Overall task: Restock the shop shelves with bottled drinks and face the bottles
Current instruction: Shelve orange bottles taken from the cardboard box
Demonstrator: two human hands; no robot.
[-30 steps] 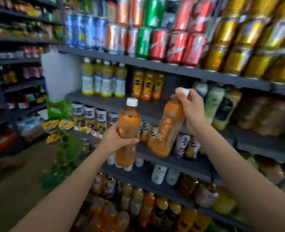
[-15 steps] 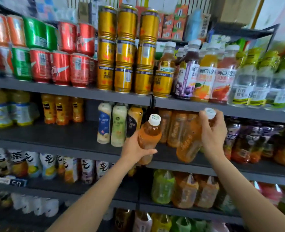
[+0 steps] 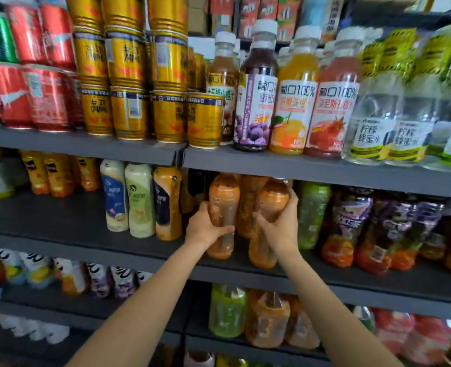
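Two orange drink bottles stand side by side at the front of the grey middle shelf (image 3: 351, 276). My left hand (image 3: 206, 229) grips the left orange bottle (image 3: 223, 205) round its lower body. My right hand (image 3: 281, 226) grips the right orange bottle (image 3: 270, 200) round its middle. Both bottles are upright and their caps are hidden behind the shelf above. More orange bottles (image 3: 248, 207) of the same kind stand behind them.
A brown-orange bottle (image 3: 166, 202) and cream bottles stand left of my hands, a green bottle (image 3: 312, 213) and purple-labelled bottles to the right. The shelf above (image 3: 298, 165) carries gold cans, red cans and juice bottles. Lower shelves hold more drinks.
Both hands have pushed the two orange bottles forward and down onto the middle shelf. The view has moved closer to the shelves.
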